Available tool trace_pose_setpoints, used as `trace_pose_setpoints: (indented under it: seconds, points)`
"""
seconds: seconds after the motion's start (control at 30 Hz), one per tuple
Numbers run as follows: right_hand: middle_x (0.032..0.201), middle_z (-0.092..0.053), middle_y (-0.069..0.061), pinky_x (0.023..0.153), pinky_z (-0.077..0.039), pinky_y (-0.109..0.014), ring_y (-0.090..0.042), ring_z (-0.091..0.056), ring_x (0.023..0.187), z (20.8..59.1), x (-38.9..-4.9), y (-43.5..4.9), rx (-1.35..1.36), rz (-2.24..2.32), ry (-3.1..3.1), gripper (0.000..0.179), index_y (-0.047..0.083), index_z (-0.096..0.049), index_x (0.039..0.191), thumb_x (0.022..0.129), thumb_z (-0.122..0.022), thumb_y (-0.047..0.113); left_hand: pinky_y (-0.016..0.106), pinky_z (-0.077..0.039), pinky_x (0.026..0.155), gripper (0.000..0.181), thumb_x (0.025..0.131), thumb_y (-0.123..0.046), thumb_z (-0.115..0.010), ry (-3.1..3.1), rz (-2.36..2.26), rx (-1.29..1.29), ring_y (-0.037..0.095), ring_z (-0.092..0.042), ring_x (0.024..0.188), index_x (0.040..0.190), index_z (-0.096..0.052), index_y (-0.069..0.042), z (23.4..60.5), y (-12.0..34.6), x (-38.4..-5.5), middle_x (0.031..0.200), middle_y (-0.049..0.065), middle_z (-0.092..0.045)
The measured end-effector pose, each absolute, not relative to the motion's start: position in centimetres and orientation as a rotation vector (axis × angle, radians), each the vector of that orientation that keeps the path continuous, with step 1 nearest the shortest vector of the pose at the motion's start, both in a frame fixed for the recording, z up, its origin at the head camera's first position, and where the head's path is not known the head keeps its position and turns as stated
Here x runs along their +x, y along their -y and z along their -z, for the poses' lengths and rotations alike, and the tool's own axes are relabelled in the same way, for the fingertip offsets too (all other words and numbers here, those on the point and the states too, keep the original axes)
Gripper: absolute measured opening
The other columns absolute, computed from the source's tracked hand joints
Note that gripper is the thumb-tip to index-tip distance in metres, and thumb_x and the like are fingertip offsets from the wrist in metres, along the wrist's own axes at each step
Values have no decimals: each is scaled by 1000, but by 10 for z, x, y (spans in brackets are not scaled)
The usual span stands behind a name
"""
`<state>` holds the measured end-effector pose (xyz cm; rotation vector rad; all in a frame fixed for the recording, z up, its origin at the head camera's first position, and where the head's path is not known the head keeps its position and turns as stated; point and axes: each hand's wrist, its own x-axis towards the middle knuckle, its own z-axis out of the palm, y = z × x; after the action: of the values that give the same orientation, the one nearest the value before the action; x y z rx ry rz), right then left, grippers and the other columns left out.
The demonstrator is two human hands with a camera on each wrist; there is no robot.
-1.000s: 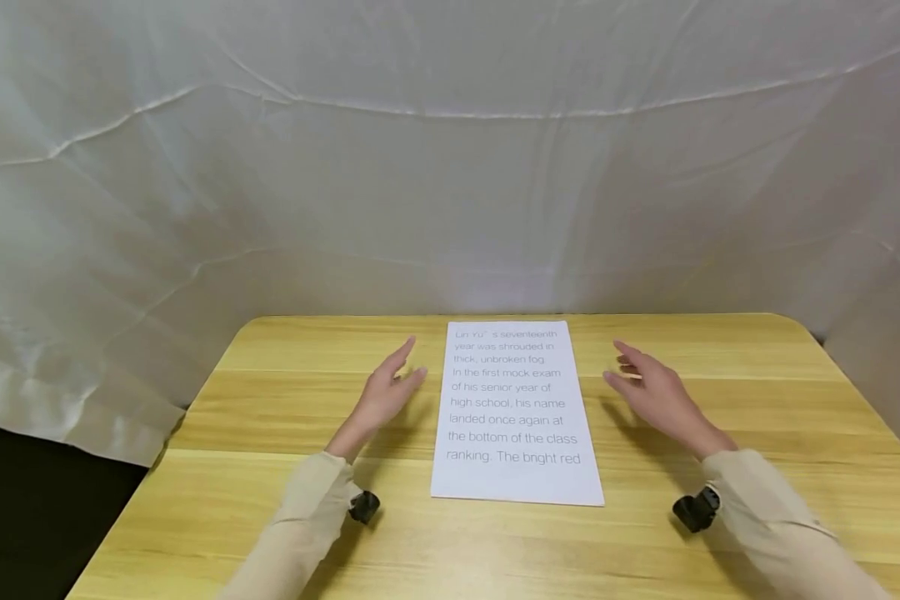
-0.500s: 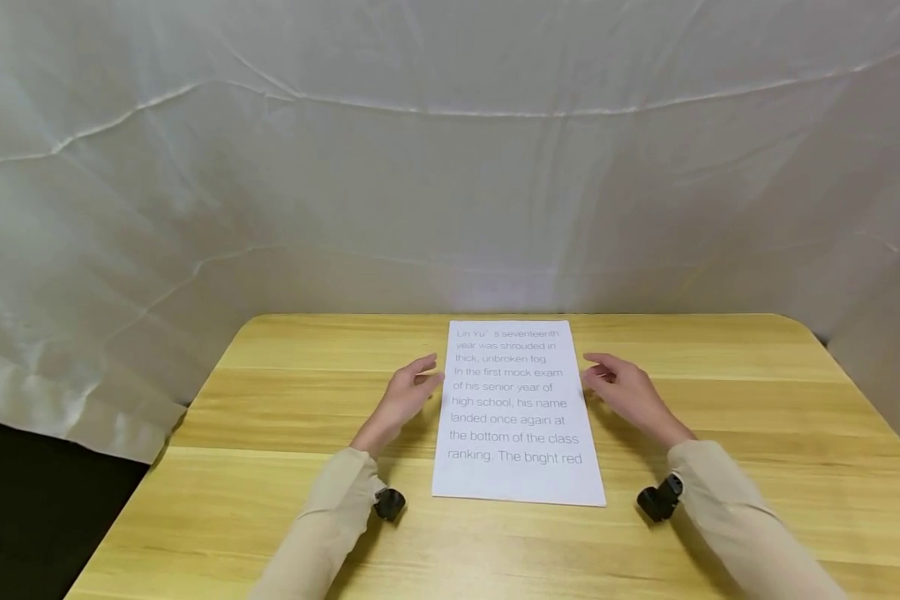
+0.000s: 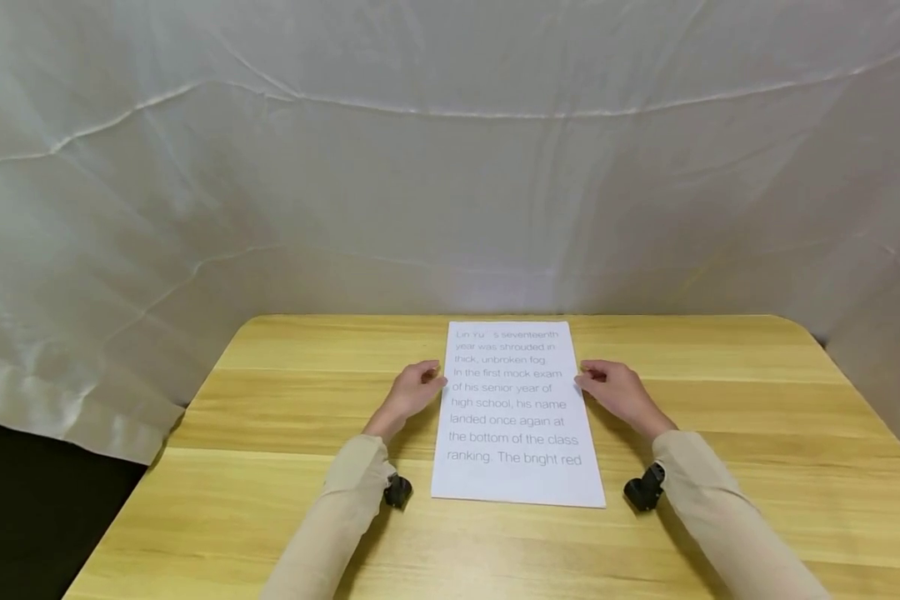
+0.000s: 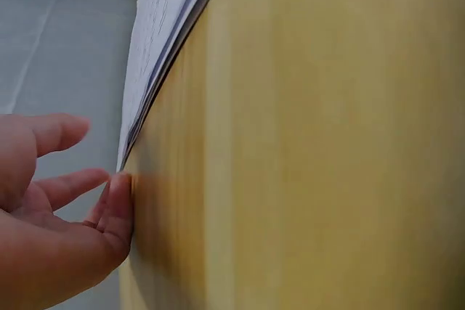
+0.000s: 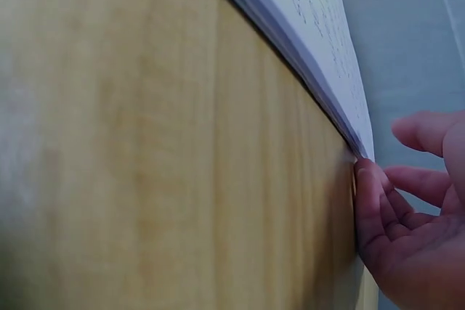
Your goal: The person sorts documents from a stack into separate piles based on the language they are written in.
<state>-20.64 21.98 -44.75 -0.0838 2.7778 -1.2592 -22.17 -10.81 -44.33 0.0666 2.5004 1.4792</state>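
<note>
Paper stack [image 3: 516,421]: flat on the table [image 3: 270,408].
Left hand [image 3: 411,392]: fingers apart, tips touching its left side.
Right hand [image 3: 618,390]: likewise (neat mirror!), right side.
Gap: just closed, so handling looks possible.

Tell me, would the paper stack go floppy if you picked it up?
The paper stack probably bends a little, but its layered edge suggests several sheets, stiffer than one. Lying flat, it likely won't roll or tip.

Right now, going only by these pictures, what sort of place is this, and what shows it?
Probably an indoor, curtained-off desk space; its exact purpose isn't clear. Pale cloth hangs behind and on both sides of a wooden tabletop, where large-print pages lie flat.
</note>
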Motion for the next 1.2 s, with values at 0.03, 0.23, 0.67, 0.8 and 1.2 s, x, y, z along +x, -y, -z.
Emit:
trace_pose_setpoints:
  seconds: [0.03, 0.23, 0.67, 0.8, 1.2]
  points:
    - [119, -60, -27, 89, -48, -46, -36, -57, 104, 448, -207, -220, -87, 1245, -2781, 49, -14, -48, 132, 96, -59, 16, 35, -46, 89, 48, 97, -14, -57, -2500, -1466, 79, 26, -50, 111, 140, -45, 3, 444, 107, -222, 128, 16, -53]
    - [106, -61, -18, 81, -45, -39, -30, -52, 92, 452, -210, -220, -138, 1154, -2796, 49, -14, -49, 132, 94, -62, 14, 27, -31, 63, 37, 95, -10, -59, -2503, -1397, 174, 19, -40, 78, 130, -58, 3, 446, 103, -226, 90, 10, -48]
    - [108, -58, -23, 75, -39, -39, -29, -48, 88, 446, -207, -216, -215, 1118, -2804, 51, -14, -47, 133, 93, -62, 14, 37, -35, 88, 55, 96, -15, -59, -2496, -1352, 160, 28, -37, 113, 144, -39, 2, 442, 96, -223, 144, 22, -33]
    - [109, -60, -24, 75, -40, -39, -28, -50, 87, 447, -207, -213, -270, 1118, -2797, 51, -15, -46, 134, 93, -62, 12, 36, -38, 90, 53, 95, -12, -59, -2500, -1388, 157, 28, -41, 117, 143, -40, 3, 445, 96, -223, 149, 20, -34]
    - [114, -53, -25, 84, -45, -45, -34, -51, 98, 446, -204, -206, -148, 1172, -2836, 47, -12, -49, 134, 92, -60, 7, 22, -36, 52, 41, 96, -7, -55, -2546, -1513, 102, 16, -48, 67, 137, -53, -3, 448, 99, -221, 107, 13, -64]
